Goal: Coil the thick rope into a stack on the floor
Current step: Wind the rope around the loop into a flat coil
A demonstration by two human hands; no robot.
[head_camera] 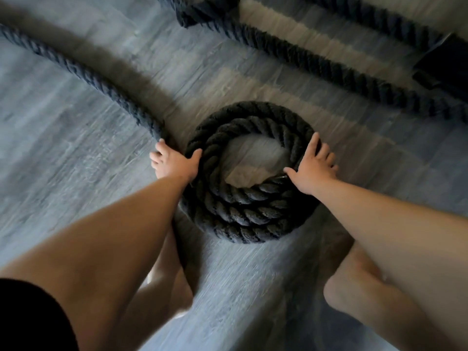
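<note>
the floor (pixel 76 153) is grey planking with a streaked wood grain, laid on a diagonal. a paler, cream-toned patch (pixel 298 39) lies across it toward the upper right. a dark boxy object (pixel 445 64) sits at the right edge, blurred. soft shadows darken the near floor.

Dim, motion-blurred view, wide-angle bending at the edges

Your left arm (pixel 114 236) and right arm (pixel 392 219) stretch from the lower corners toward the middle of the frame. Your left hand (pixel 174 162), left of centre, curls thumb and fingers over the rope (pixel 243 214). Your right hand (pixel 312 168), right of centre, lies flat on it, fingers spread.
</note>
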